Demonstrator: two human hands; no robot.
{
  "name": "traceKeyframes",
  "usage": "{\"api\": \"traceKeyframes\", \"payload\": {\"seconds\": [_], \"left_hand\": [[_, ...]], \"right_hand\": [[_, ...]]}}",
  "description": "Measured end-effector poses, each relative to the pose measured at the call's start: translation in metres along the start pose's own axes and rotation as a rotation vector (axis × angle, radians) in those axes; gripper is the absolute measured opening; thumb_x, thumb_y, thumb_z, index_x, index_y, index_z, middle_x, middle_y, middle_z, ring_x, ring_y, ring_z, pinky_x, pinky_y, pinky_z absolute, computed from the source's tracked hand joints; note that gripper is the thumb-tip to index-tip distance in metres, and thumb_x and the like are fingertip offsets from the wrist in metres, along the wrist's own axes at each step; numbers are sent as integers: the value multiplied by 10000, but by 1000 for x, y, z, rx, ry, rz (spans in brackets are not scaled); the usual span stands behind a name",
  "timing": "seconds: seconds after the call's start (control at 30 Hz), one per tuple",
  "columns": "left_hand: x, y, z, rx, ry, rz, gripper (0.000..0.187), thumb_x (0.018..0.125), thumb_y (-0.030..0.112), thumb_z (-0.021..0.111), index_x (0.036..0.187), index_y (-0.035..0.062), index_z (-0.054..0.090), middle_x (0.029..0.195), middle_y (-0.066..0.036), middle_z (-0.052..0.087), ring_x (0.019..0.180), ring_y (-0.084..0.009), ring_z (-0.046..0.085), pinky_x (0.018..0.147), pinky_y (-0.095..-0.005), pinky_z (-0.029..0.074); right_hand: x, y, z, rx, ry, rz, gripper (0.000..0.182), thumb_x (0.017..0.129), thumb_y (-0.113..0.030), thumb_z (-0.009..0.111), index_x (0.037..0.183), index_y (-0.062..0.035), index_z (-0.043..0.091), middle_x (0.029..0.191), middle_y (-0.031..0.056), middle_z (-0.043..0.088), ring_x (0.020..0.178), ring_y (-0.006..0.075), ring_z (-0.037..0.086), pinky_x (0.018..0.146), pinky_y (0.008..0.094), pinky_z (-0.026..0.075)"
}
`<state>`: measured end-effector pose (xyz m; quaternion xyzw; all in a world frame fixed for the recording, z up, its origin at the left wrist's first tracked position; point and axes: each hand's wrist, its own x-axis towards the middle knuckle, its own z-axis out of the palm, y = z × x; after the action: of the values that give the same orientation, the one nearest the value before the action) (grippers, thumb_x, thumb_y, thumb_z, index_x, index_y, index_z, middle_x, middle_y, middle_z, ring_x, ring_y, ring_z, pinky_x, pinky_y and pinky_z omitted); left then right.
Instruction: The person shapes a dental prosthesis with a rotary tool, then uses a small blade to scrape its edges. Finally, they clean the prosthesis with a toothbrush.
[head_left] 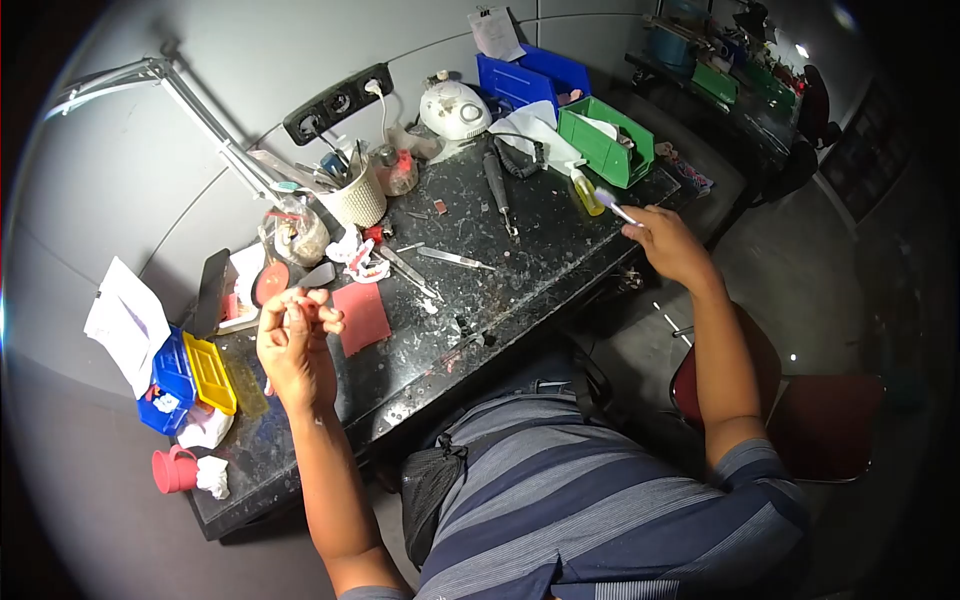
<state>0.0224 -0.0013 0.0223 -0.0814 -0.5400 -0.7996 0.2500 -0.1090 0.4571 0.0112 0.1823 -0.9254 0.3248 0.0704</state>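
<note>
At a cluttered black speckled workbench (520,250), a person's right hand (670,245) pinches a thin white brush-like tool (615,205) beside a small yellow bottle (587,192) and a green plastic bin (605,150). The left hand (295,340), fingers curled, hovers above a red square cloth (362,317), possibly gripping something small.

This is a small craft workshop, most likely a dental-technician's bench. A dark speckled worktop (520,250) stands against a grey wall, crowded with hand tools (452,258), a white cup of instruments (356,200), dental casts (360,262), a motor unit (455,108), a power strip (338,102), an articulated lamp arm (200,110) and blue (520,80) and green parts bins (606,146). Another cluttered bench (735,90) stands behind.
</note>
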Motion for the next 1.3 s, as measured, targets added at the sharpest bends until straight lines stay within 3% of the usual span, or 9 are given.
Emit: {"api": "traceKeyframes", "payload": {"seconds": [0.1, 0.17, 0.37, 0.47, 0.7, 0.77, 1.07, 1.13, 1.3], "left_hand": [[-16, -6, 8, -32, 7, -19, 214, 1002, 147, 563, 1152, -6, 563, 995, -184, 672, 750, -212, 677, 657, -311, 580], [-26, -10, 15, -55, 22, -74, 267, 999, 222, 577, 1168, 15, 563, 1022, -155, 674, 761, -167, 656, 653, -258, 543], [-42, -24, 35, -176, 74, -158, 299, 1001, 226, 568, 1194, -1, 543, 1038, -158, 683, 796, -180, 690, 672, -269, 570], [-46, -29, 39, -245, 39, -209, 333, 1002, 209, 560, 1240, -20, 514, 1070, -173, 678, 855, -218, 699, 716, -287, 587], [-54, -38, 35, -641, -26, -279, 377, 977, 128, 576, 1293, -49, 470, 1118, -268, 639, 929, -346, 700, 787, -403, 612], [-56, -38, 36, -709, -49, -279, 359, 988, 130, 558, 1290, -48, 480, 1119, -266, 636, 923, -349, 699, 778, -412, 610], [-62, -34, 38, -840, -60, -282, 287, 1011, 97, 487, 1278, -8, 497, 1119, -283, 628, 915, -368, 695, 760, -437, 611], [-64, -33, 38, -859, -63, -271, 282, 1011, 91, 484, 1276, -4, 499, 1116, -287, 629, 908, -375, 696, 753, -437, 609], [-67, -26, 43, -900, -52, -277, 269, 1009, 75, 479, 1266, 1, 505, 1104, -297, 633, 883, -389, 696, 732, -433, 605]], "right_hand": [[2, -3, 0, -153, 16, -121, 249, 863, -63, 687, 1106, -9, 677, 860, 148, 650, 759, 304, 634, 705, 365, 493], [5, -4, 0, -15, 5, -148, 212, 850, -58, 698, 1055, -4, 689, 857, 161, 651, 760, 323, 630, 699, 372, 488], [3, -13, 6, -63, 75, -11, 123, 901, -91, 640, 943, 18, 679, 760, 180, 639, 678, 326, 621, 655, 377, 486], [0, -27, 5, -141, -41, 212, 158, 933, -131, 608, 914, 11, 674, 728, 205, 624, 663, 366, 625, 630, 398, 480], [-4, -18, 21, -189, 118, 34, 198, 956, -178, 604, 912, 6, 662, 781, 234, 627, 742, 431, 620, 624, 419, 470], [-6, -11, 26, -240, 229, 32, 213, 977, -194, 574, 959, 4, 651, 810, 208, 652, 754, 408, 638, 631, 408, 474], [-10, -10, 23, -271, 144, 71, 260, 1000, -232, 550, 970, 4, 655, 681, 143, 583, 597, 206, 577, 591, 347, 441], [-10, -11, 23, -279, 102, 102, 224, 1000, -191, 549, 983, 0, 664, 629, 14, 518, 581, 77, 500, 544, 270, 390], [-12, -14, 24, -227, 195, 98, 227, 1004, -191, 541, 991, 2, 660, 656, 20, 530, 616, 74, 510, 565, 263, 400]]}}
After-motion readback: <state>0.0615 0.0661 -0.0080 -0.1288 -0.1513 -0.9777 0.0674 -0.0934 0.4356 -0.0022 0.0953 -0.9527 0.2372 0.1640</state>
